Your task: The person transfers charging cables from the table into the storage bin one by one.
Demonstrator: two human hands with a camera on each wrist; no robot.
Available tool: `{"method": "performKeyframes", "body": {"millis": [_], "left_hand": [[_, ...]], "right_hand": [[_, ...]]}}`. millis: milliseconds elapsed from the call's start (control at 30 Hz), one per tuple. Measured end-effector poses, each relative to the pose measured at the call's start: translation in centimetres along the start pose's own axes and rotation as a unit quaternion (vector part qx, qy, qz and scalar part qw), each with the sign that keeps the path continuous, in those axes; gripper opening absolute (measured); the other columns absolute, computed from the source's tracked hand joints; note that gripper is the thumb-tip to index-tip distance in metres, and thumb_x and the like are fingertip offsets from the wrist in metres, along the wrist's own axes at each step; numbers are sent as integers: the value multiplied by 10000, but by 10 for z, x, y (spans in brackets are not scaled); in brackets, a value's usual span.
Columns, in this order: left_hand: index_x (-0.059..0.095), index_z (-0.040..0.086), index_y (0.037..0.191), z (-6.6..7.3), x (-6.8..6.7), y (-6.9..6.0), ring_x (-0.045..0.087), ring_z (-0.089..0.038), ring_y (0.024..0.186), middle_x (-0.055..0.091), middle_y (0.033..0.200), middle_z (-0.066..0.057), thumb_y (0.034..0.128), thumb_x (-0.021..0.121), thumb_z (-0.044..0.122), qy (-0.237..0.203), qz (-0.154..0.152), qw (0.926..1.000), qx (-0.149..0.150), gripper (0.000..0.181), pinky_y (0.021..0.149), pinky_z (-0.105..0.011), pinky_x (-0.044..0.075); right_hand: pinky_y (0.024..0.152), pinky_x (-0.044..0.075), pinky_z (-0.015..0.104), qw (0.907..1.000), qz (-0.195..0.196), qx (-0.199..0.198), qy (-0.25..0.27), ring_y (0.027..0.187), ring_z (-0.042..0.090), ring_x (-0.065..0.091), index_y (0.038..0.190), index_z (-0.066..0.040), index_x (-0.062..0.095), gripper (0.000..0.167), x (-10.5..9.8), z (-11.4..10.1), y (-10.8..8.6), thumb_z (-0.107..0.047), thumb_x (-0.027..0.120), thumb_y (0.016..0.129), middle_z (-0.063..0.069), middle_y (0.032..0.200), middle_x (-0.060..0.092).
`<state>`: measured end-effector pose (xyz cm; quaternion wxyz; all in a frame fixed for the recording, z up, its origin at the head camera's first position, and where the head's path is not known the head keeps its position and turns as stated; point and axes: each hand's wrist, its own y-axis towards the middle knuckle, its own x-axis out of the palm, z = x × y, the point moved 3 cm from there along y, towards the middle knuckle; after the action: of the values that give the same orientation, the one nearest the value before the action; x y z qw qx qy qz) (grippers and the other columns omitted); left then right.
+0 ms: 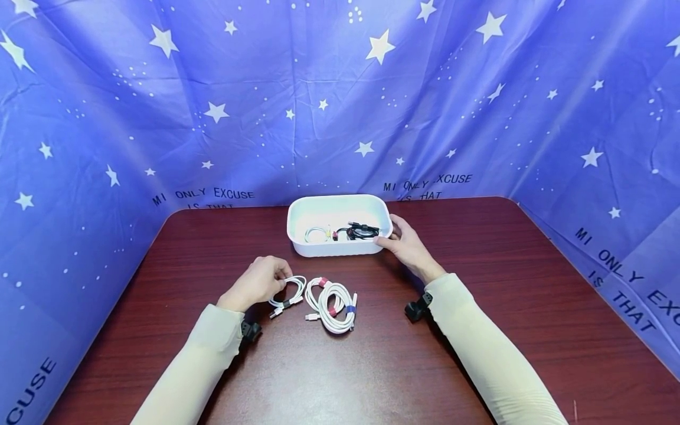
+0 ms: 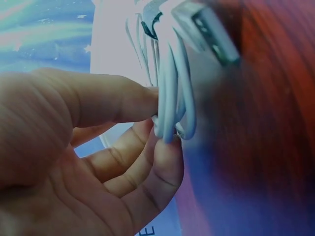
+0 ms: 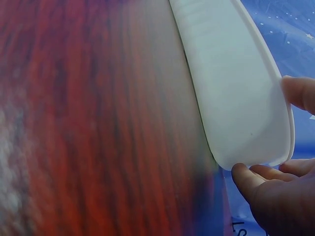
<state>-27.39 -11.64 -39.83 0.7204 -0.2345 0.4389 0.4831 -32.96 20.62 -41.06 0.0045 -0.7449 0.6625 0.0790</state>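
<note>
Reddish-brown table [image 1: 414, 372] — left hand [image 1: 259, 282], narrow grip pinching looped cable [image 2: 170, 98]; right hand [image 1: 408, 245], wider grip holding white box [image 1: 329, 249].

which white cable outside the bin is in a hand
The leftmost white coil, with a dark tie: the left hand pinches it; no hand touches the red- and blue-tied coils.

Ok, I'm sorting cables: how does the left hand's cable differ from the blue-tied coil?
The held cable has a dark tie; the blue-tied coil has a blue one. The left hand pinches the held cable; the blue-tied coil lies untouched. The held cable's loop looks smaller than the blue-tied coil's. Both are white and looped.
</note>
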Motion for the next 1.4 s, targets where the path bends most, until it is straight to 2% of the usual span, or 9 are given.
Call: {"method": "performKeyframes", "body": {"millis": [600, 1100, 1400], "left_hand": [[713, 84, 824, 10, -9, 3, 569, -107, 690, 639, 721, 34, 788, 633, -54, -141, 132, 9994, 291, 164, 660, -306, 491], [715, 60, 850, 34, -27, 25, 598, -128, 702, 662, 755, -7, 776, 614, -55, 90, 279, 9971, 707, 170, 676, -303, 519], [720, 24, 919, 49, -43, 48, 616, -171, 744, 675, 789, -41, 785, 608, -43, 127, 287, 9973, 665, 187, 705, -335, 518]], "right_hand": [[870, 458, 177, 9997, 8, 12, -244, 1266, 338, 451, 1478, 16, 226, 798, 0, 1, 2, -27, 696, 835, 244, 1439, 394], [863, 457, 159, 9999, -1, 38, -149, 1288, 336, 424, 1486, 16, 203, 809, 0, 2, 1, -14, 687, 839, 239, 1458, 368], [847, 456, 147, 9999, 35, 13, -166, 1268, 330, 446, 1478, 17, 225, 794, 0, 2, 1, -14, 691, 836, 238, 1439, 396]]}}
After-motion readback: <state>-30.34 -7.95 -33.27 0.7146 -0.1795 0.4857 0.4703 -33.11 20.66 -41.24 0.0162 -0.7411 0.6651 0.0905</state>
